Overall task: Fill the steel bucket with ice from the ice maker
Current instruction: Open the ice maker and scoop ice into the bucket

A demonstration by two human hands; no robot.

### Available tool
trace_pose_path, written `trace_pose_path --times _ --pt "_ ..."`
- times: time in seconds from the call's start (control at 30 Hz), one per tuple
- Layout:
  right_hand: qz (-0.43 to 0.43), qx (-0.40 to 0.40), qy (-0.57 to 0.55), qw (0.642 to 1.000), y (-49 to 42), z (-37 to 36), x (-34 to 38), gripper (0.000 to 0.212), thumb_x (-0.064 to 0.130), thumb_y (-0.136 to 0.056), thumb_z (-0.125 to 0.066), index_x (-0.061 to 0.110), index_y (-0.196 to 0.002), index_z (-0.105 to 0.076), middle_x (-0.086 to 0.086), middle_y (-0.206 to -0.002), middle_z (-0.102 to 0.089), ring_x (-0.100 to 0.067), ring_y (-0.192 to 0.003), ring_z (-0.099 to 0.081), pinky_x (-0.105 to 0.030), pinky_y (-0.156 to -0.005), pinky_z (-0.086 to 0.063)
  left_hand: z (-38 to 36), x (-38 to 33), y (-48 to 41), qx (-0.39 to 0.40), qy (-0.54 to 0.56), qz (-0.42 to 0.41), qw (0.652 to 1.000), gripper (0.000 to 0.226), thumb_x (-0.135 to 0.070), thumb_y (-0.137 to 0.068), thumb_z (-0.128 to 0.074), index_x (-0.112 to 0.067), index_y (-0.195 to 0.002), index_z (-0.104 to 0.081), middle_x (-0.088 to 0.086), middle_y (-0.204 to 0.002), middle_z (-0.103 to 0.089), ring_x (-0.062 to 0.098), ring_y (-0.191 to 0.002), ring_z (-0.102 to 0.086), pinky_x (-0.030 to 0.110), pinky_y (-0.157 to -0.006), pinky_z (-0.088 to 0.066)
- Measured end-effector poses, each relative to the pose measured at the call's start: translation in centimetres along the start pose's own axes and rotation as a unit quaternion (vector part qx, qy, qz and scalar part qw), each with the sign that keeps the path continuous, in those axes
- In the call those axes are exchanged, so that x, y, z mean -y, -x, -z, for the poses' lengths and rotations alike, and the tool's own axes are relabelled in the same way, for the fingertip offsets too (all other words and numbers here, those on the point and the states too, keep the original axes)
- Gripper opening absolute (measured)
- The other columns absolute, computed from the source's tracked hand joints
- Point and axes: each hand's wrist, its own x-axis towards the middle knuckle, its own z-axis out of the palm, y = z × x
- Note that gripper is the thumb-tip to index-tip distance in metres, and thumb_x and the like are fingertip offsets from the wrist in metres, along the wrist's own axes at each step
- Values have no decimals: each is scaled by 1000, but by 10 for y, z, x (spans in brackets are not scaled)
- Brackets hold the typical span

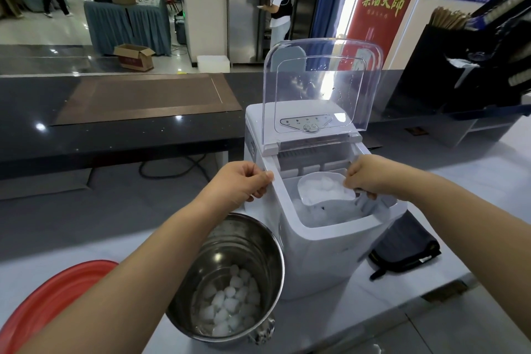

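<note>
The left hand [241, 184] is closed on the left rim of the white box-shaped plastic ice maker [316, 253], fingers curled over the edge, steadying the machine. The right hand [370, 177] is closed round the handle of a white translucent plastic scoop [304, 192] at the right side of the ice maker's open bin. The handle itself is mostly hidden under the fingers. The scoop sits inside the bin, heaped with rounded ice pieces [327, 185], above the loose ice left in the ice maker [324, 217].

The round shiny steel bucket [230, 244] stands touching or just beside the ice maker's front left corner, below the left forearm. Only a shallow layer of ice [230, 304] covers its bottom, so the filling looks far from done.

The step in hand appears to be carrying this load across. It calls for lifting the scoop level until it clears the ice maker's front wall, then swinging it left over the bucket's mouth before tipping. The left forearm lies partly over the bucket, so it may need to shift aside. Tipping low should stop pieces bouncing out.

The clear plastic lid [321, 86] stands raised at the ice maker's back, out of the path. A red round plastic basin [57, 290] lies well to the ice maker's left, and a dark grey folded pouch [408, 247] just to its right.
</note>
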Motion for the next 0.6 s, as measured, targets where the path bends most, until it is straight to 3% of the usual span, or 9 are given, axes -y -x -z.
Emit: trace_pose_path --times 0.2,0.27,0.4,0.6 --pt "-15 -18 -24 999 13 1 3 18 7 -87 -54 -4 -80 -66 -5 -57 -53 -17 -46 -43 -25 -53 -41 21 10 13 -19 -82 -1 996 20 -23 -81 -72 -5 -76 -64 2 -69 -65 10 -61 -56 21 -61 -48" --pt "-14 -27 -37 999 17 1 5 19 7 -86 -54 -6 -80 -67 -4 -53 -52 -18 -46 -42 -26 -53 -40 31 14 18 -33 -151 -7 988 12 -23 -79 -73 -13 -76 -67 -3 -74 -67 10 -70 -60 25 -68 -50" --pt "-5 -39 -60 997 29 3 16 21 5 -85 -56 -7 -69 -65 3 -39 -53 -18 -45 -40 -29 -56 -41 49 25 29 -15 -296 24 955 9 -27 -79 -70 -33 -73 -66 -12 -81 -68 6 -80 -62 29 -76 -51" --pt "32 -31 -71 996 53 -2 45 32 5 -85 -56 5 -52 -58 4 -35 -51 -19 -42 -39 -27 -53 -41 65 38 44 7 -341 46 939 5 -25 -81 -68 -26 -77 -69 -9 -78 -67 8 -76 -61 24 -65 -46"
